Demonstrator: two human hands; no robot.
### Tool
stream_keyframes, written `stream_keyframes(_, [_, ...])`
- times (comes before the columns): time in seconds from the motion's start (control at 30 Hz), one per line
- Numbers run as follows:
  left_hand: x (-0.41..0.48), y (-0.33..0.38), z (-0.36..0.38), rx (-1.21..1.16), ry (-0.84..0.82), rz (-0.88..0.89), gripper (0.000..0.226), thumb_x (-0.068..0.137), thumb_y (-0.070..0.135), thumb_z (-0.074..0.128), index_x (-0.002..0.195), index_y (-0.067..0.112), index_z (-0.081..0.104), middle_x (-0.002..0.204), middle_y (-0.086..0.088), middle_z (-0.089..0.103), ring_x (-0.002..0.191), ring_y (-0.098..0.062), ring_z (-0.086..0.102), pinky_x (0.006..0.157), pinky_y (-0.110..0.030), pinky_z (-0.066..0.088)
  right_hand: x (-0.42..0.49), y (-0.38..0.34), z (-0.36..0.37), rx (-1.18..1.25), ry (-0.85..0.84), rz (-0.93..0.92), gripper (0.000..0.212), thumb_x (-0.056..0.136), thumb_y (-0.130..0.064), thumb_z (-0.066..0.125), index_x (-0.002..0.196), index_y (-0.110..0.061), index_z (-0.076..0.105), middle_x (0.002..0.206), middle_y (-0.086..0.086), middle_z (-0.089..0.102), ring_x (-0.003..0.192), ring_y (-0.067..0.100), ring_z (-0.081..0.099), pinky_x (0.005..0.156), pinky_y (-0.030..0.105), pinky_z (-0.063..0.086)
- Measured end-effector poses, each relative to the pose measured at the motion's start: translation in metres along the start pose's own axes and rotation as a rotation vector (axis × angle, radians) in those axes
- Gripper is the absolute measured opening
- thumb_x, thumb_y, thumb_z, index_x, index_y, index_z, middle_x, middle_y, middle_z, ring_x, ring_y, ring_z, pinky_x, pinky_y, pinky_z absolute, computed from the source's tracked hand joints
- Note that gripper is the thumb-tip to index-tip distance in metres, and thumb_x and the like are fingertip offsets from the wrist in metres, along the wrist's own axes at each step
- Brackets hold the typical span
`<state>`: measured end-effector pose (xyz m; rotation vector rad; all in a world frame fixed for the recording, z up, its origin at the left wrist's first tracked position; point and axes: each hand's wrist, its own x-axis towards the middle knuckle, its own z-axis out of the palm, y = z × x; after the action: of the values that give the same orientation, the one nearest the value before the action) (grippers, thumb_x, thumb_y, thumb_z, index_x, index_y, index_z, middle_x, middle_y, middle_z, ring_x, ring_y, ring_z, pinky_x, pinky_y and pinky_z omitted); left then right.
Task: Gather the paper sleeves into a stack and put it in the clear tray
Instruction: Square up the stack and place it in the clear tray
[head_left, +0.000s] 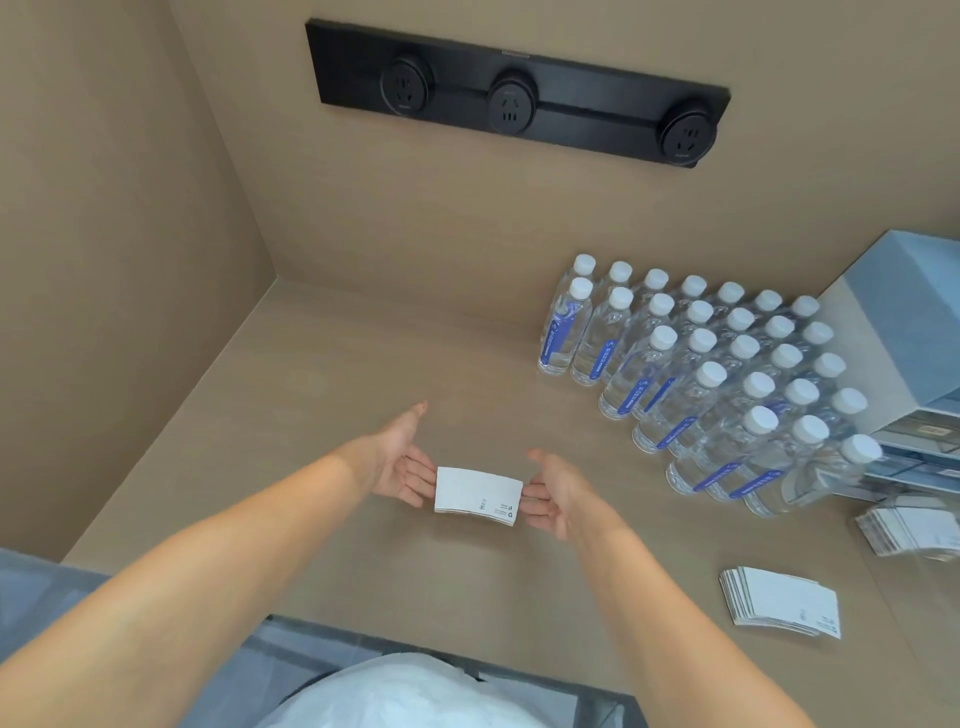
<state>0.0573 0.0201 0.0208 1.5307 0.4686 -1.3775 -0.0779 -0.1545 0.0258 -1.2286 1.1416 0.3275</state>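
A small stack of white paper sleeves (478, 495) sits at the middle of the tan counter, squeezed from both ends. My left hand (397, 460) presses its fingertips on the stack's left end; my right hand (558, 496) presses on the right end. A second, fanned stack of sleeves (782, 603) lies on the counter at the lower right. Further right, a clear tray (878, 506) holds more sleeves (909, 530); its walls are hard to make out at the frame's edge.
Several water bottles (711, 374) with white caps stand in rows at the right. A pale blue drawer unit (904, 332) stands behind them. A black socket strip (514, 93) is on the back wall. Walls close off the left and back.
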Motion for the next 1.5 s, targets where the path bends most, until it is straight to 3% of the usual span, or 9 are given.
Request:
stream_keyframes(0.27, [-0.043, -0.001, 0.023, 0.116, -0.049, 0.066, 0.1, 0.09, 0.072, 0.036, 0.138, -0.015, 0.038, 0.142, -0.032, 0.046, 0.127, -0.044, 0.051, 0.108, -0.054, 0.038, -0.06, 0.009, -0.003, 0.066, 0.132, -0.098, 0.036, 0.092, -0.037, 0.055, 0.111, -0.007, 0.05, 0.126, 0.019, 0.063, 0.12, 0.039, 0.057, 0.108, 0.045, 0.043])
stream_keyframes(0.4, [-0.06, -0.006, 0.052, 0.21, -0.092, 0.074, 0.099, 0.091, 0.071, 0.036, 0.139, -0.015, 0.037, 0.142, -0.032, 0.046, 0.127, -0.045, 0.051, 0.108, -0.053, 0.038, -0.09, 0.024, -0.024, 0.139, 0.202, -0.126, 0.044, 0.091, -0.039, 0.059, 0.119, -0.007, 0.047, 0.085, 0.007, 0.061, 0.078, 0.023, 0.064, 0.098, 0.04, 0.048])
stream_keyframes(0.53, [-0.071, -0.011, 0.098, 0.281, -0.129, 0.097, 0.097, 0.092, 0.07, 0.034, 0.139, -0.015, 0.036, 0.142, -0.032, 0.046, 0.128, -0.045, 0.05, 0.11, -0.052, 0.036, -0.11, 0.038, -0.064, 0.19, 0.27, -0.154, 0.045, 0.087, -0.039, 0.062, 0.114, -0.006, 0.047, 0.083, 0.008, 0.061, 0.074, 0.023, 0.063, 0.095, 0.04, 0.051])
stream_keyframes(0.67, [-0.071, -0.018, 0.152, 0.335, -0.161, 0.107, 0.097, 0.091, 0.07, 0.036, 0.138, -0.015, 0.037, 0.141, -0.032, 0.047, 0.128, -0.044, 0.05, 0.11, -0.052, 0.037, -0.119, 0.047, -0.115, 0.217, 0.325, -0.154, 0.044, 0.085, -0.037, 0.064, 0.114, -0.007, 0.051, 0.068, 0.003, 0.053, 0.044, 0.014, 0.043, 0.061, 0.031, 0.044])
stream_keyframes(0.8, [-0.055, -0.026, 0.218, 0.34, -0.179, 0.119, 0.101, 0.09, 0.073, 0.035, 0.138, -0.015, 0.038, 0.14, -0.032, 0.048, 0.126, -0.044, 0.052, 0.109, -0.051, 0.038, -0.112, 0.059, -0.178, 0.231, 0.368, -0.152, 0.045, 0.078, -0.043, 0.066, 0.106, -0.009, 0.055, 0.066, 0.001, 0.053, 0.047, 0.014, 0.046, 0.055, 0.027, 0.04])
stream_keyframes(0.87, [-0.045, -0.03, 0.257, 0.344, -0.189, 0.119, 0.102, 0.089, 0.074, 0.035, 0.139, -0.016, 0.037, 0.14, -0.032, 0.049, 0.126, -0.044, 0.052, 0.109, -0.05, 0.038, -0.104, 0.067, -0.215, 0.237, 0.388, -0.153, 0.048, 0.076, -0.047, 0.067, 0.105, -0.01, 0.054, 0.086, 0.004, 0.065, 0.076, 0.02, 0.068, 0.077, 0.031, 0.053])
stream_keyframes(1.07, [-0.005, -0.05, 0.374, 0.313, -0.17, 0.107, 0.101, 0.091, 0.073, 0.032, 0.142, -0.014, 0.033, 0.143, -0.031, 0.046, 0.129, -0.042, 0.05, 0.112, -0.049, 0.037, -0.071, 0.086, -0.34, 0.183, 0.31, -0.136, 0.061, 0.086, -0.043, 0.065, 0.133, -0.01, 0.043, 0.111, 0.013, 0.062, 0.1, 0.032, 0.064, 0.091, 0.04, 0.049])
stream_keyframes(1.33, [0.014, -0.081, 0.423, 0.158, -0.048, 0.043, 0.104, 0.088, 0.077, 0.035, 0.14, -0.013, 0.037, 0.141, -0.029, 0.049, 0.126, -0.041, 0.053, 0.106, -0.046, 0.041, -0.043, 0.086, -0.401, 0.058, 0.149, -0.085, 0.035, 0.091, -0.034, 0.062, 0.11, -0.01, 0.047, 0.083, 0.01, 0.064, 0.067, 0.022, 0.066, 0.061, 0.029, 0.052])
stream_keyframes(1.5, [0.026, -0.082, 0.427, 0.1, 0.009, 0.052, 0.1, 0.09, 0.073, 0.035, 0.139, -0.014, 0.038, 0.138, -0.03, 0.05, 0.125, -0.041, 0.053, 0.11, -0.048, 0.039, -0.024, 0.081, -0.405, 0.03, 0.098, -0.071, 0.039, 0.091, -0.035, 0.062, 0.117, -0.01, 0.046, 0.08, 0.008, 0.062, 0.061, 0.019, 0.061, 0.068, 0.032, 0.054])
